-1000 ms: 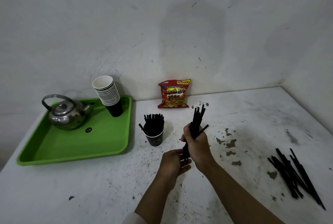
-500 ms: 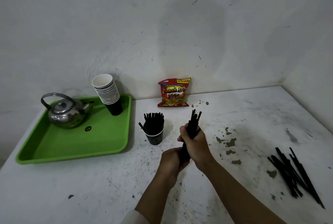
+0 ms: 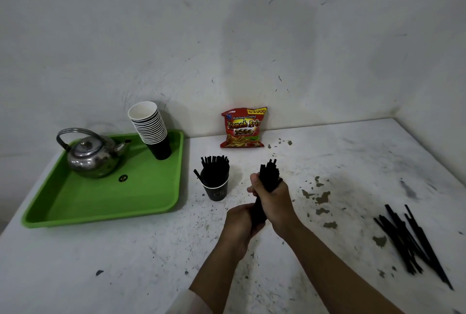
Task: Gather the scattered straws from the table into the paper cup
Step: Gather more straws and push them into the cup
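A bundle of black straws (image 3: 268, 173) stands nearly upright over the table's middle. My right hand (image 3: 274, 199) is closed around its upper part and my left hand (image 3: 240, 223) grips its lower end. To the left of the bundle, a dark paper cup (image 3: 217, 190) stands on the table with several black straws in it, one leaning out to the left. More loose black straws (image 3: 409, 243) lie in a pile at the right, near the table's front edge.
A green tray (image 3: 106, 200) at the left holds a steel kettle (image 3: 92, 156) and a leaning stack of paper cups (image 3: 151, 129). A red snack bag (image 3: 243, 128) leans on the back wall. A second wall closes the right side.
The bundle has slid down through my right hand, so less of it sticks out above. Its splayed tips have come together, and my left hand has closed on the lower end.
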